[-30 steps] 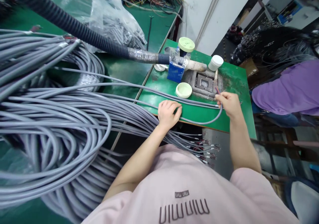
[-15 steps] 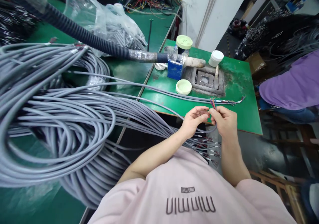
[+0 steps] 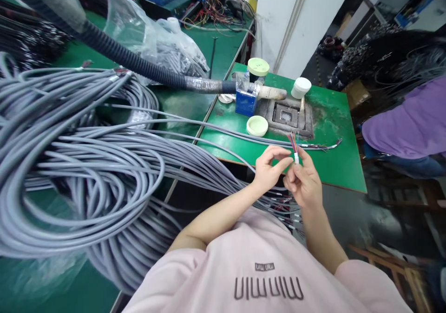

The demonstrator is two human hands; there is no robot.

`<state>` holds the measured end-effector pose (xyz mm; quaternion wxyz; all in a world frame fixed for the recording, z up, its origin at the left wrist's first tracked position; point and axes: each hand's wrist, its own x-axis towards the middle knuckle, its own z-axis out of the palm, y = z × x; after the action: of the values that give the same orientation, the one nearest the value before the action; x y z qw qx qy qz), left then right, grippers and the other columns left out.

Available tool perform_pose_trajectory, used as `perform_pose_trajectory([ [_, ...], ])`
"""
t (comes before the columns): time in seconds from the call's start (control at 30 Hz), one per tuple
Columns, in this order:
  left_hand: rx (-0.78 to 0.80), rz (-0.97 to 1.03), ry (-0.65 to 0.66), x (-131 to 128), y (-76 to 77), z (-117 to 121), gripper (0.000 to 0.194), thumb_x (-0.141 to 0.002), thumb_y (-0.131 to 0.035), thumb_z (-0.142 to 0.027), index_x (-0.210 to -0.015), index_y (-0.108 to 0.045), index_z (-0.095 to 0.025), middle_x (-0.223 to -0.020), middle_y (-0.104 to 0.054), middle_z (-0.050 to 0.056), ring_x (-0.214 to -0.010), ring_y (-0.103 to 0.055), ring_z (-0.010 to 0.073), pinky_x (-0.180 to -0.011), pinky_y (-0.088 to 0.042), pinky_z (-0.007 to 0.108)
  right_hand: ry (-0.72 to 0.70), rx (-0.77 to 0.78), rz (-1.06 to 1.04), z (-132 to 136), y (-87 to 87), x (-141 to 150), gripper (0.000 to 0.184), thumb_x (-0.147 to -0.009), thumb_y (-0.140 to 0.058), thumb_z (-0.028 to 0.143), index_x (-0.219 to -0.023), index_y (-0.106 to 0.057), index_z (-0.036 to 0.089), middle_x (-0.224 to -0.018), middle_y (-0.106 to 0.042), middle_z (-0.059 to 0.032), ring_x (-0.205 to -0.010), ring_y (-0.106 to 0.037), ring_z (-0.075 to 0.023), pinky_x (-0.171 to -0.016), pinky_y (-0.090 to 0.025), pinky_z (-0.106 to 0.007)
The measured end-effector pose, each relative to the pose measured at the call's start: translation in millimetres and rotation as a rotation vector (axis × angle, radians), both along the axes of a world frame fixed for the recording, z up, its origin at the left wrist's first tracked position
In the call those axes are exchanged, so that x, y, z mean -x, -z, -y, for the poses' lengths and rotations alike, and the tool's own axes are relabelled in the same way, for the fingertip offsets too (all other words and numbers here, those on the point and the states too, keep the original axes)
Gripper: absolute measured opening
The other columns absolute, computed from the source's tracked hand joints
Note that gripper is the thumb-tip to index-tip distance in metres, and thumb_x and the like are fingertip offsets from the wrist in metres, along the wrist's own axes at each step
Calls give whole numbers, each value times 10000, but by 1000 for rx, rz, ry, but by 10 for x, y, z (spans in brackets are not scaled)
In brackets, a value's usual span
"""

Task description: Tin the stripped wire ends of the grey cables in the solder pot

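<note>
My right hand (image 3: 305, 185) is closed on the end of a grey cable, fingers pinching just below its white sleeve (image 3: 296, 158). Out of the sleeve fan thin coloured wires (image 3: 293, 141), red, purple, orange and blue, pointing up and away from me. Close by on the left, my left hand (image 3: 270, 168) has its thumb and fingers curved with a gap between them; nothing shows in it. Its fingertips are beside the sleeve; whether they touch it I cannot tell. Beyond both hands, several finished-looking grey cables (image 3: 226, 128) lie across the green table with stripped ends (image 3: 322, 146).
Large coils of grey cable (image 3: 104, 164) fill the left. A solder pot (image 3: 287, 115) sits in the green table (image 3: 341, 164), beside a blue box (image 3: 245, 103), a ribbed hose (image 3: 139, 64), a pale green lid (image 3: 257, 125) and a white jar (image 3: 301, 88). A person in purple (image 3: 407, 118) is at right.
My right hand has turned and lowered slightly, so the white sleeve and spread wires now show upright. My left fingers have parted from the wires.
</note>
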<state>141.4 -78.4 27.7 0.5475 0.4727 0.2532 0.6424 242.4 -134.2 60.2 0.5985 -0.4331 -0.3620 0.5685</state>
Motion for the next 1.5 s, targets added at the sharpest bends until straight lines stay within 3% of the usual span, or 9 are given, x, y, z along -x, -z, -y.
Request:
perform_pose_trajectory([
  [0.2,369,124,656,-2,86,137,450,-855,-616,-543,-1033,-668,-133,-478,-540,-41,-385,-487,94,-457,-389,218,-47,21,137,78,-17,15,667,-882,-644,377,-1458,-312,330,-600,-570,82,-394,-492,-106,-386,-408,-220],
  [0.33,346,114,575,51,51,164,392,-811,-686,-518,-828,-643,-129,-550,-545,-36,-458,-466,65,-495,-371,201,-135,41,478,65,-45,-261,670,-820,-713,398,-1407,-422,260,-730,-660,30,-584,-618,-146,-582,-514,-280],
  [0.47,287,31,517,3,15,206,413,-796,-696,-535,-795,-648,-125,-792,-648,37,-752,-576,116,-729,-449,238,181,-127,945,6,-238,-446,266,-838,-682,401,-1029,-686,216,-767,-671,-3,-724,-633,-170,-703,-492,-298],
  [0.67,254,-39,673,-79,52,341,405,-835,-657,-527,-865,-644,-123,-762,-655,39,-652,-535,97,-629,-404,233,250,-286,1237,-54,-462,-389,247,-875,-638,356,-680,-618,206,-697,-618,4,-689,-567,-157,-686,-430,-296],
  [0.83,241,-90,801,-26,41,360,441,-797,-712,-495,-1010,-674,-111,-749,-664,34,-588,-514,80,-568,-376,220,247,-255,1169,-16,-453,-456,274,-926,-566,339,-699,-643,207,-698,-635,-1,-671,-585,-157,-656,-428,-296],
  [1.1,336,-28,776,-25,62,378,410,-752,-751,-493,-883,-631,-124,-675,-644,8,-564,-552,76,-590,-427,215,318,-264,997,-110,-275,-432,264,-887,-572,265,-657,-678,192,-608,-572,10,-601,-536,-142,-608,-394,-292],
  [1.33,438,-120,723,41,231,501,464,-688,-776,-540,-814,-624,-120,-617,-629,3,-528,-533,72,-540,-395,203,613,-239,520,-462,-89,-801,200,-759,-610,228,-566,-645,189,-472,-466,44,-477,-441,-106,-545,-381,-263],
  [1.4,466,-100,644,85,269,502,454,-708,-758,-545,-820,-625,-126,-605,-620,-4,-498,-492,58,-510,-360,196,459,-209,453,-452,-76,-928,180,-764,-646,276,-612,-677,184,-468,-464,44,-476,-456,-107,-549,-404,-265],
  [1.5,464,-70,607,146,261,453,429,-741,-733,-534,-849,-635,-131,-606,-615,-11,-446,-413,35,-466,-297,193,-11,-39,439,-366,-15,-953,207,-721,-739,368,-755,-740,164,-512,-551,20,-479,-489,-111,-506,-402,-253],
])
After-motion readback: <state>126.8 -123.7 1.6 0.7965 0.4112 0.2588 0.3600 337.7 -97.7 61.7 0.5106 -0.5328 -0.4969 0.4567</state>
